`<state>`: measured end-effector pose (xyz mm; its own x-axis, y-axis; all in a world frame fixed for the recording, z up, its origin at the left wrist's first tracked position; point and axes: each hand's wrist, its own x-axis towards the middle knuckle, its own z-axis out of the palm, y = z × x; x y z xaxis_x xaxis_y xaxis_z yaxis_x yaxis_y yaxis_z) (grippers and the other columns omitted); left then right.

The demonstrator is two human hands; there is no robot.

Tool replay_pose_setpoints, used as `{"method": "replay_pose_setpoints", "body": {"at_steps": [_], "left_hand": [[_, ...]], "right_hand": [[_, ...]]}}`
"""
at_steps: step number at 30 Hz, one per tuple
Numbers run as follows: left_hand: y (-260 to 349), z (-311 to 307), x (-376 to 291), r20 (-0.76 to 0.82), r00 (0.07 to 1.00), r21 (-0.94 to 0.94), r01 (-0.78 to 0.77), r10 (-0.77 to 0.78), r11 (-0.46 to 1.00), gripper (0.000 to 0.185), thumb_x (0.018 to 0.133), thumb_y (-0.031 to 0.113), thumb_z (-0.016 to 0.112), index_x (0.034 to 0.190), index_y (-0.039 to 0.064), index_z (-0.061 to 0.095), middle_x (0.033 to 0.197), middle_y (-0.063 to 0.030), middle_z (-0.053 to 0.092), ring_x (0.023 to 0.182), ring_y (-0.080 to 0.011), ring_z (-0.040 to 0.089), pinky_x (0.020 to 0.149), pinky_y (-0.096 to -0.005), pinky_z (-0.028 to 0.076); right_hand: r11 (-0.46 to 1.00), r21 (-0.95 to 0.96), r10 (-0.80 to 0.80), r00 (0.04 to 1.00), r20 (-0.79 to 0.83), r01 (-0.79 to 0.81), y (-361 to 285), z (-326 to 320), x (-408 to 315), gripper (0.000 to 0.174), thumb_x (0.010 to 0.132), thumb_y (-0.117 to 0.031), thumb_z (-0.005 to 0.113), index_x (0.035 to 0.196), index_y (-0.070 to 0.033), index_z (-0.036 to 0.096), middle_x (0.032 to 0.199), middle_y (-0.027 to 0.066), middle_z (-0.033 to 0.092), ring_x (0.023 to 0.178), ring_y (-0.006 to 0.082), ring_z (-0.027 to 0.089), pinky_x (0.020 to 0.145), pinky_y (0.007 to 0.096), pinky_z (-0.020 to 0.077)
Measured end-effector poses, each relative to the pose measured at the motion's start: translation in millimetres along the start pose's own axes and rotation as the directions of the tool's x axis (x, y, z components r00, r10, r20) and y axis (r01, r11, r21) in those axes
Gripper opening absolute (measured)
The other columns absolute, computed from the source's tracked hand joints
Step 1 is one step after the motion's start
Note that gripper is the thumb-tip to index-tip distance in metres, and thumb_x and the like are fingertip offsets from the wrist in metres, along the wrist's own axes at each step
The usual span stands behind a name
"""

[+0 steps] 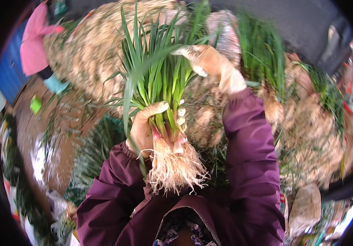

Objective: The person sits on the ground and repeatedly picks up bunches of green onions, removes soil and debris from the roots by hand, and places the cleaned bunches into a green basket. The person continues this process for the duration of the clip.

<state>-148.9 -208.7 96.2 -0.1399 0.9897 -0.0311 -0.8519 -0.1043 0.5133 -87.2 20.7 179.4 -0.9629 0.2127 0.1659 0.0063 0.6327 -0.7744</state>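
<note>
My left hand (144, 129), in a pale glove, is wrapped around a bunch of leafy green plants (161, 83) just above their roots. The stems turn reddish at the base, and a thick tuft of whitish roots (176, 169) hangs below the hand. My right hand (210, 66), also gloved and smudged with dirt, is at the upper right of the bunch, with its fingers bent towards the leaves. One long blade runs close to its fingertips; whether the fingers pinch it cannot be told. Both forearms are in purple sleeves.
Pale rooty heaps (87, 61) lie ahead and more (312, 138) at the right. Upright green plants (261, 52) stand beyond my right hand. A green mesh container (102, 147) of leaves is at the left. A person in pink (36, 40) stands far left, near a green object (35, 104) on wet floor.
</note>
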Motion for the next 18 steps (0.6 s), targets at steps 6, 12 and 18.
{"method": "replay_pose_setpoints", "body": {"at_steps": [6,12,18], "left_hand": [[26.5,-25.0,-85.6,-0.083,0.968,-0.163,-0.248,0.237,0.955,0.047,0.084,0.024,0.061,0.121,-0.004,0.051,0.096,-0.0131,0.06,0.083,-0.0258,0.06,0.069,-0.0452,0.056],[78.1,-85.1,-141.2,-0.298,0.863,-0.219,-0.479,0.409,0.85,0.034,0.09,0.026,0.054,0.11,-0.001,0.055,0.088,-0.0133,0.06,0.077,-0.0251,0.059,0.074,-0.0378,0.051],[164.1,-172.5,-126.4,-0.533,0.597,0.16,-0.624,0.599,0.765,0.02,0.09,0.021,0.052,0.103,0.006,0.055,0.096,-0.0198,0.066,0.081,-0.0369,0.066,0.066,-0.0512,0.054]], "right_hand": [[0.867,0.409,0.294,0.955,0.042,-0.285,57.4,94.6,137.5,0.039,0.098,-0.035,0.052,0.127,-0.011,0.059,0.074,0.0008,0.057,0.053,0.0082,0.046,0.046,0.0221,0.0396],[0.891,-0.432,-0.063,0.905,-0.421,-0.139,38.5,190.7,174.9,0.038,0.097,-0.026,0.053,0.133,-0.012,0.049,0.094,0.0097,0.069,0.077,0.0178,0.065,0.069,0.0289,0.0546],[0.172,0.89,-0.047,0.899,0.436,-0.423,-7.1,305.9,112.6,0.045,0.1,-0.025,0.049,0.138,-0.003,0.041,0.119,0.0117,0.055,0.097,0.0177,0.058,0.081,0.0328,0.0514]]}}
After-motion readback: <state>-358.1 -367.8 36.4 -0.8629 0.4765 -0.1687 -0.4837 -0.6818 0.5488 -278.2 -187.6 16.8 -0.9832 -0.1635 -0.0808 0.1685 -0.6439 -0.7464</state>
